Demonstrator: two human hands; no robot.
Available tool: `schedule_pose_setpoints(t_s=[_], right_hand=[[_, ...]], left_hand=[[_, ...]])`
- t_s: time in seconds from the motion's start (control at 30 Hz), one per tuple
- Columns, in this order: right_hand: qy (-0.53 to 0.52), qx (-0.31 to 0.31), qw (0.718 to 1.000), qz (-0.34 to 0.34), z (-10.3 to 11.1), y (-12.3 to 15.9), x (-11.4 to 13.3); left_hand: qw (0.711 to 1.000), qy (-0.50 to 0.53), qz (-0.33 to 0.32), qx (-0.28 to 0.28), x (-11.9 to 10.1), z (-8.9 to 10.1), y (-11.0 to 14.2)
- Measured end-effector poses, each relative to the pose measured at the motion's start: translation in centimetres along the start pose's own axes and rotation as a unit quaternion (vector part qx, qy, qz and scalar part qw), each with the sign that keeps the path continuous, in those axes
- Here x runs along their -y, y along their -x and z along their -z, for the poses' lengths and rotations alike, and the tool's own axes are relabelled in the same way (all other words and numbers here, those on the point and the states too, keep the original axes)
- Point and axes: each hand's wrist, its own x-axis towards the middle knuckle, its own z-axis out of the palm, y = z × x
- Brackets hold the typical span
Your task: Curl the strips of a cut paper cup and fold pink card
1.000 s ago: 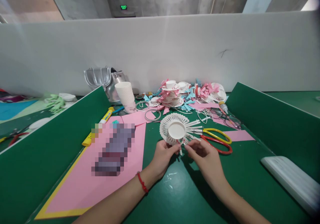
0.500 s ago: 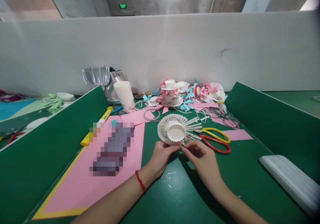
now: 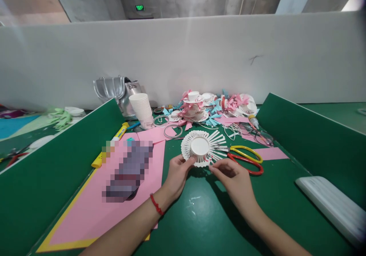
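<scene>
A white paper cup (image 3: 200, 146), its wall cut into many narrow strips spread like a fan, is in front of me with its round base facing up. On the left, the strips form a closed scalloped edge; on the right they stick out straight and loose. My left hand (image 3: 177, 174) grips its lower left edge, thumb on top near the base. With thumb and forefinger together, my right hand (image 3: 233, 176) pinches the tip of a strip at the lower right. Scissors (image 3: 243, 148) with yellow and red handles lie just beyond that hand, their blades partly hidden by the strips.
Pink paper (image 3: 85, 218) lies to the left under a blurred-out dark object (image 3: 130, 172), beside a glue stick (image 3: 99, 160). Stacked cups (image 3: 140, 105), wire coils (image 3: 173, 131) and paper flowers (image 3: 196, 107) stand behind. Green dividers (image 3: 309, 134) flank the table; a white block (image 3: 328, 202) lies right.
The cup has tipped flatter, showing its strips more fully. My left hand has shifted left along the rim, away from my right fingertips, with its thumb now nearer the base.
</scene>
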Motion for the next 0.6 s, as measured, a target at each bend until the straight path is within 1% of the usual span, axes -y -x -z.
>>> schedule_pose_setpoints(t_s=[0.13,0.3,0.4,0.5,0.6], right_hand=[[0.000,0.008,1.000,-0.003,-0.01,0.04,-0.13],[0.003,0.020,1.000,-0.020,-0.18,0.22,-0.13],[0.007,0.016,1.000,-0.017,-0.28,0.31,-0.09],[0.003,0.011,1.000,-0.014,-0.34,0.40,-0.01],[0.000,0.019,1.000,-0.013,-0.38,0.49,0.05]], left_hand=[[1.000,-0.007,0.008,0.018,0.23,-0.17,0.16],[0.998,0.022,0.030,0.043,0.76,-0.65,0.63],[0.998,0.031,0.035,0.053,0.84,-0.89,0.84],[0.995,0.029,0.035,0.091,0.72,-0.93,0.90],[0.992,0.000,0.035,0.121,0.65,-0.81,0.93]])
